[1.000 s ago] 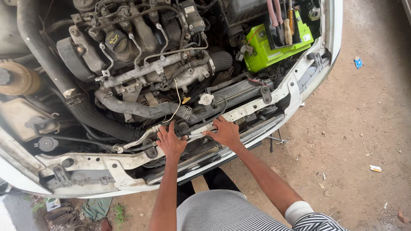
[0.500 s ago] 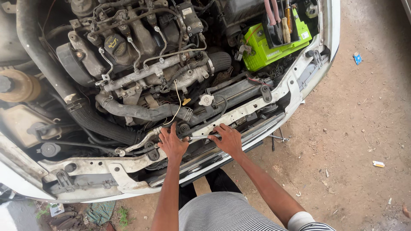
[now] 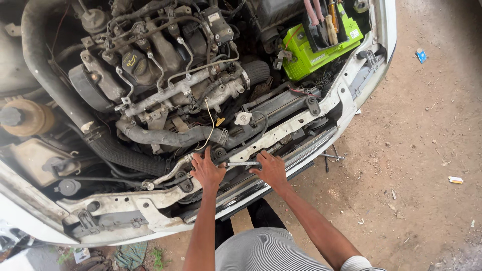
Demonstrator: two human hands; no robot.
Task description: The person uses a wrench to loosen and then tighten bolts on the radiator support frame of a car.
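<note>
A black radiator hose [image 3: 165, 136] crosses the engine bay. Below it, the left hand [image 3: 207, 171] lies flat, fingers spread, on the white front crossmember [image 3: 281, 131]. The right hand [image 3: 271, 169] grips a metal wrench [image 3: 241, 163] lying between both hands. A green battery [image 3: 321, 50] sits far right.

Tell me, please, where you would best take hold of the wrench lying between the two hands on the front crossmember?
Probably the wrench by its bare right end, beside the right hand, coming from above. The slim shaft lies flat and crosswise on the white crossmember; its other end sits by the left hand, near the engine.
</note>
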